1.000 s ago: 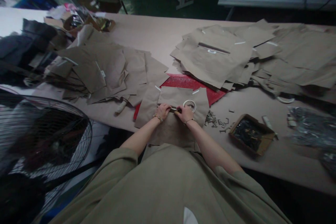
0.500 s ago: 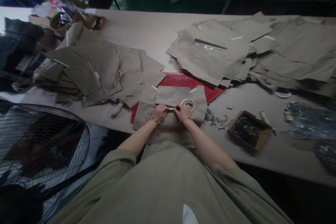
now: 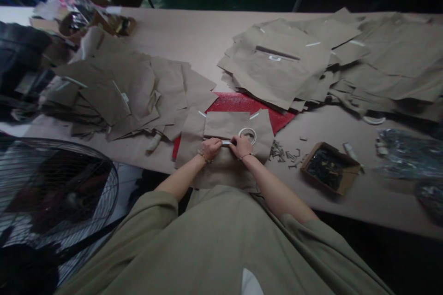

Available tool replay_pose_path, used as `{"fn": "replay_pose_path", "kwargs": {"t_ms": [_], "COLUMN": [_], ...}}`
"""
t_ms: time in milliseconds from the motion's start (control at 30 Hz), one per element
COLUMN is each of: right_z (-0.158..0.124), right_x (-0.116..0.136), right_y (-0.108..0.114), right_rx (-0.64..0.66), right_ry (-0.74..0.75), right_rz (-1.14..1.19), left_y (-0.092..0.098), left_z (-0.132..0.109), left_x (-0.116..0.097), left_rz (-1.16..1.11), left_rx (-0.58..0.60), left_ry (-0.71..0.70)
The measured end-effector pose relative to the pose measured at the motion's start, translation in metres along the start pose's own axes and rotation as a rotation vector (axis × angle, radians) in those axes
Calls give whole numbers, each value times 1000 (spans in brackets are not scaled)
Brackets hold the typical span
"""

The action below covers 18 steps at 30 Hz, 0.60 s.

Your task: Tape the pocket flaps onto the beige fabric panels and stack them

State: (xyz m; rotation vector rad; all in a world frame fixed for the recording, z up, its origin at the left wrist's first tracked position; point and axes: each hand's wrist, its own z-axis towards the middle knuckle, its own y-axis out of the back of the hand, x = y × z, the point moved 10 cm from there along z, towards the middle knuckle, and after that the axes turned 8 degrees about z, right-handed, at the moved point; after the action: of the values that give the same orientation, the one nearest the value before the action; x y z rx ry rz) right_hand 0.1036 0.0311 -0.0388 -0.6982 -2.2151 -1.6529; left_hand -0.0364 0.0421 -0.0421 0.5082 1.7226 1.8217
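Observation:
A khaki fabric piece lies at the table's front edge, partly over a red sheet. Across its middle runs a folded slit, where a small white label shows between my two hands. My left hand pinches the fabric at the label's left end. At the right end my right hand has its fingers closed on the label and fabric edge. A white tape ring rests on the fabric just behind my right hand.
Khaki fabric stacks lie at left and back right. Right of the work are loose metal pieces, an open cardboard box and plastic bags. A fan stands at front left.
The white label between my hands now shows more of its face. Both hands stay in nearly the same place on the fabric. The view has shifted slightly.

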Motion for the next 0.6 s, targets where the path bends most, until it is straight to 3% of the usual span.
{"fn": "replay_pose_path", "kwargs": {"t_ms": [133,400,500,600], "right_z": [-3,-2,0,1], "right_x": [3,3,3,3], "right_y": [1,1,0,-2], "right_rx": [-20,13,52,83], "right_ry": [-29,-46,16,51], "right_rz": [-19,-30,-8,15], "left_y": [1,2,6,8], "left_z": [2,4,7,10], "left_x": [-6,-11,-10,1], "left_rz": [1,-2,-53,-162], "left_rx": [89,197,175,136], "left_ry": [-138,-259,-228,-85]}}
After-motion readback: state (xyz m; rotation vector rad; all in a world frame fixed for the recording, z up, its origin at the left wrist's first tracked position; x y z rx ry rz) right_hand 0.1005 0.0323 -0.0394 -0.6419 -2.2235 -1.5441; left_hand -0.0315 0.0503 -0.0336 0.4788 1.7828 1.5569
